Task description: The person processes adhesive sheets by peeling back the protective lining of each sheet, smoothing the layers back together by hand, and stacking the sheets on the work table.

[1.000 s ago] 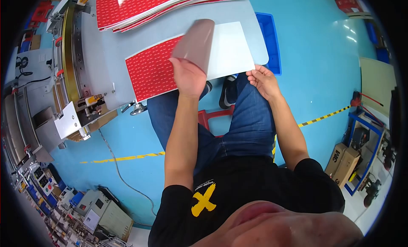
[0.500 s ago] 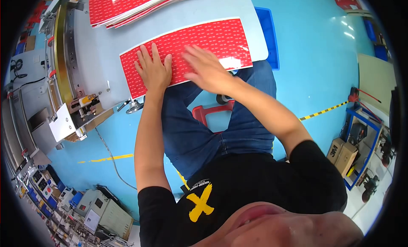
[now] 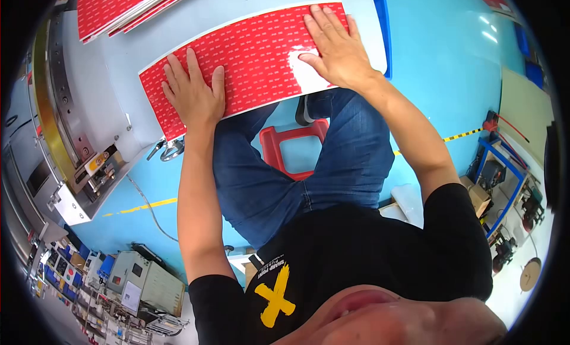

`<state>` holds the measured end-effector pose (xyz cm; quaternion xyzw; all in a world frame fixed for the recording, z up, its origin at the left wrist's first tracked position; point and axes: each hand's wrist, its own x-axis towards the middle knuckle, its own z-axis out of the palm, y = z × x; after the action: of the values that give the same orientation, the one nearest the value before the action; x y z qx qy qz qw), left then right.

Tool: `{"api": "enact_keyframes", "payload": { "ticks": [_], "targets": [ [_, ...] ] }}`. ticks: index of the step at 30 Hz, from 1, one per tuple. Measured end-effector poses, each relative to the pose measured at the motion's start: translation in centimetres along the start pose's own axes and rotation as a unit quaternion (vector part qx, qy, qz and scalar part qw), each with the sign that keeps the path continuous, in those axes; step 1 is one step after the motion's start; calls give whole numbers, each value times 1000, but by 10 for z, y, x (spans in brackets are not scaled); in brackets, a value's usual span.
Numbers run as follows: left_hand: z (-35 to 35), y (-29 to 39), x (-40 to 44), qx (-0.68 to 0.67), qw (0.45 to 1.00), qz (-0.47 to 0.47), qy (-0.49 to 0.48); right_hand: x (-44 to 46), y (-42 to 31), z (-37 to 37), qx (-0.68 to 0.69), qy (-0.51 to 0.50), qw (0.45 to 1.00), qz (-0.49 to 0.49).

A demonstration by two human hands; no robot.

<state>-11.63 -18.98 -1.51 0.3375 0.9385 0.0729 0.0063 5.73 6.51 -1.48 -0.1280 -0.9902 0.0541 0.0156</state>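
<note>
A long red sheet with rows of small white print and a white edge lies at the table's near edge, above my lap. My left hand rests flat on the sheet's left part, palm down, fingers spread and thumb apart. On the right part, my right hand also lies flat, its fingertips near the far right corner and its thumb pointing left. Neither hand grips anything. Beyond the sheet, a stack of similar red sheets sits at the far left of the table.
The pale table carries the sheets. To its left stands a machine with a metal rail. A blue bin is beside the table's right edge. Below, a red stool stands between my legs on the blue floor.
My right hand has moved right and forward across the sheet and now lies flat near its right end. My left hand stays on the left part. The view has shifted a little.
</note>
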Motion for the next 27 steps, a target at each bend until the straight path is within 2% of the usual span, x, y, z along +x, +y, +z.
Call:
{"api": "enact_keyframes", "payload": {
  "ticks": [12,15,17,20,24,27],
  "targets": [
    [4,0,-1,14,1000,10,18,-22,32,-10,-20,-1,997,68],
    [5,0,0,21,999,15,28,-21,-17,-17,67,-10,998,1],
    [5,0,0,20,999,22,29,-25,-58,-11,157,-72,982,-77],
    [4,0,-1,16,999,27,28,-32,-54,-12,135,-94,985,-58],
    [3,1,0,19,999,23,24,-60,-14,-26,38,-129,991,21],
    [3,1,-1,22,999,20,24,-77,6,-28,24,-104,993,42]
  ]
}}
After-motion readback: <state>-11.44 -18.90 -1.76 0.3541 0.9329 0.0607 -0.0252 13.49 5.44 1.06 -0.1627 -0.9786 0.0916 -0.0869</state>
